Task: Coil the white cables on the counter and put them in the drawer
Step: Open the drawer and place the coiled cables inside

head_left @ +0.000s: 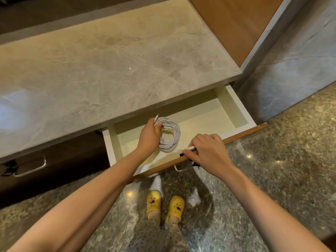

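So the left hand (148, 135) has its fingers wrapped round the far-left side of the coiled white cables (171, 137), holding the bundle down inside the open drawer (241, 113), toward its left half, though I honestly can't tell if the coil is touching the bottom. The right hand (207, 151) is curled over the drawer's wooden front edge just right of the coil, gripping it. The stone counter (109, 70) sits on the far side above the drawer, and a pair of yellow clogs (154, 200) stands on the speckled floor (272, 179) nearest the camera.
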Demonstrator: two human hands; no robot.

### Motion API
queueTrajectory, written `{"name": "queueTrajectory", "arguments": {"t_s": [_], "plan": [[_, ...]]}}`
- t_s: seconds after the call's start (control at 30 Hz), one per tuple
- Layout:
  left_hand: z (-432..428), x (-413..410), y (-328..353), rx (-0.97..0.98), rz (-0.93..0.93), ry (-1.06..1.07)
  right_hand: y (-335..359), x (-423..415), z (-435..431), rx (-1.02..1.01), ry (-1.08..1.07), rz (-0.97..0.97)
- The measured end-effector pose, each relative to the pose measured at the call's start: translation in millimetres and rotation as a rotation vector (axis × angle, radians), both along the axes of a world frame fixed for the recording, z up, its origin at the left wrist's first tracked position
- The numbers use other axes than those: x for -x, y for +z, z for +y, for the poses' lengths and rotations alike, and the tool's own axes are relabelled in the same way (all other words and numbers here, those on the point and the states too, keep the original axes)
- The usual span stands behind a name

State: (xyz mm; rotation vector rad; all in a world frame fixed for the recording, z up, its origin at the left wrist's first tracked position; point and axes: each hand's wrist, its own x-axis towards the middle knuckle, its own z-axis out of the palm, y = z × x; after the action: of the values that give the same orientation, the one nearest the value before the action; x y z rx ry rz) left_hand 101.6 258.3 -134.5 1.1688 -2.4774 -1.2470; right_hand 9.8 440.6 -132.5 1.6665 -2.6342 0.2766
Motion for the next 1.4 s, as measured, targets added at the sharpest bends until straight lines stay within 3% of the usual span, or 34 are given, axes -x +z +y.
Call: {"name": "queueTrajectory", "arguments": {"t_s": [0.2, 0.37, 0.53, 0.6, 0.73, 0.83, 0.9, 0.97, 1.07, 1.13, 1.17, 1.27, 1.4], "plan": [[15, 0, -31, -0.153, -0.176, 0.054, 3, -4, 4, -0.063, -0.029, -0.021], [17, 1, -31, 0.188, -0.41, -0.12, 6, -4, 3, -0.061, -0.037, -0.05], [11, -2, -8, 0.188, -0.523, -0.155, 7, -2, 2, -0.065, -0.031, -0.028], [18, -15, 11, 0.272, -0.472, -0.184, 6, -1, -1, -0.054, -0.027, -0.013], [55, -50, 35, 0.293, -0.142, -0.487, 7, 4, -9, -0.017, -0.01, -0.009], [56, -55, 19, 0.425, -0.115, -0.605, 17, 7, -21, -0.104, -0.014, -0.088], [50, -52, 10, 0.498, -0.118, -0.594, 22, 13, -28, -0.041, -0.034, -0.255], [45, -49, 7, 0.577, -0.119, -0.565, 24, 11, -28, 0.255, -0.124, -0.47], [36, -43, 11, 0.663, -0.152, -0.574, 20, -12, -16, 0.716, -0.561, -0.574], [30, -38, 15, 0.665, -0.206, -0.577, 7, -31, -15, 0.725, -0.892, -0.732], [26, -36, 16, 0.663, -0.222, -0.573, -2, -36, -19, 0.647, -0.999, -0.902], [13, -32, 20, 0.603, -0.178, -0.549, -22, -42, -44, 0.574, -1.084, -1.461], [-6, -29, 46, 0.614, -0.011, -0.428, -20, -31, -65, 0.724, -1.16, -1.684]]}}
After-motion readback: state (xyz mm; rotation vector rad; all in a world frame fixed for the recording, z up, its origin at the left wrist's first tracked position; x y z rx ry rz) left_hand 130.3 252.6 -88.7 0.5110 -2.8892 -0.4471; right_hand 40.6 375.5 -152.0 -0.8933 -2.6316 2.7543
